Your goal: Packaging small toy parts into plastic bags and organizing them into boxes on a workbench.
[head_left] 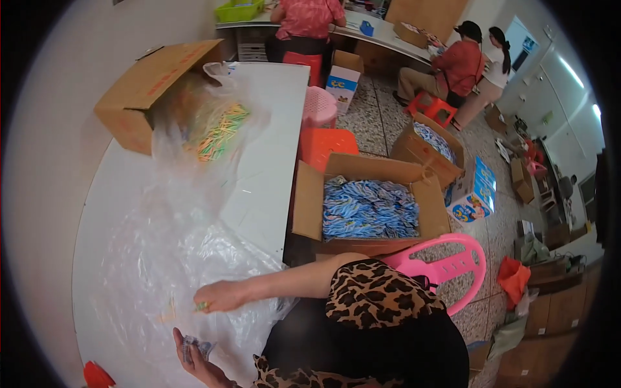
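My left hand [206,368], low in the picture, holds a small blue and silver packet [196,348] between thumb and fingers. Just above it my right hand [223,297] reaches over the table with its fingers closed on a few thin sticks [202,306], green and pale yellow. More pale sticks [169,313], blurred, show just left of those fingertips. Under both hands a clear plastic sheet or bag [187,258] spreads across the white table [259,187]. Farther up, a heap of green, yellow and orange sticks [223,132] lies in the plastic at the mouth of a tipped cardboard box [145,87].
Beside the table stands an open carton [309,204] full of blue packets [372,208]; another carton [404,145] is behind it. A pink chair [475,265] and an orange stool [328,145] stand close by. Several people work farther back. Something red [97,375] lies at lower left.
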Motion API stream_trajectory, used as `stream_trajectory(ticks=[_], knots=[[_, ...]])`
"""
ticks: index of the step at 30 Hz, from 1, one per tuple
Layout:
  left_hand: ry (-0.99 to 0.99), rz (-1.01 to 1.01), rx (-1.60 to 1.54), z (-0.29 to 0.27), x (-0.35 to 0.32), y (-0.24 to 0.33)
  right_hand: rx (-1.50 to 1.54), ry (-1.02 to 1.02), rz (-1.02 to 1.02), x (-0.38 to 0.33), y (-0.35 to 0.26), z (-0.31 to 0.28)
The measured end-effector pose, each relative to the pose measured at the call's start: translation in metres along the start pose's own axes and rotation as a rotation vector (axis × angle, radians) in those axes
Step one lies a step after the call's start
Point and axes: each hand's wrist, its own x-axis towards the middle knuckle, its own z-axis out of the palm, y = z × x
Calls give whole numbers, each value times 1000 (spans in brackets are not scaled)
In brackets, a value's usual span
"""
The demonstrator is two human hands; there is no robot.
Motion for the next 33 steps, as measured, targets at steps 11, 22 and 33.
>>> stream_trajectory(ticks=[11,22,33], knots=[[51,325,439,22,-14,-43,113,99,-189,-10,1,74],[148,92,275,36,-25,-66,-115,170,-166,-15,6,87],[46,21,-140,-4,-6,-105,-103,432,-320,-12,19,91]])
